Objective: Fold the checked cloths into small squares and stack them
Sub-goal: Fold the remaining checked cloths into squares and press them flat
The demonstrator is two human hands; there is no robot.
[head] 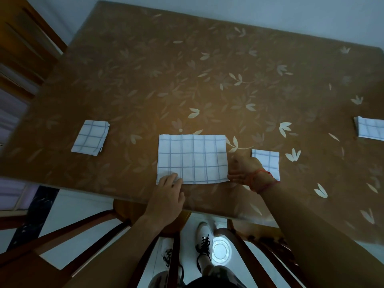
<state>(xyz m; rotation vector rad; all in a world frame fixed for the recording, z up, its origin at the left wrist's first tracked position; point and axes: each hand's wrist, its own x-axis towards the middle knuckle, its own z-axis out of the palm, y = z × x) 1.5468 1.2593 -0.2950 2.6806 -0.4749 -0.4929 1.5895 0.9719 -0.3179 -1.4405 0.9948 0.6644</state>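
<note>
We are pressing our left hand (pixel 168 190) flat at seven o'clock on the half-folded cloth (pixel 192 159), our right hand (pixel 245 171) pinching its four o'clock corner on the desk (pixel 187 80).

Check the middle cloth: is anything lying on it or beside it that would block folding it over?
Nothing visible does. Only the left hand presses its near-left corner and the right hand grips its right edge; the half-folded checked cloth is otherwise bare.
</note>
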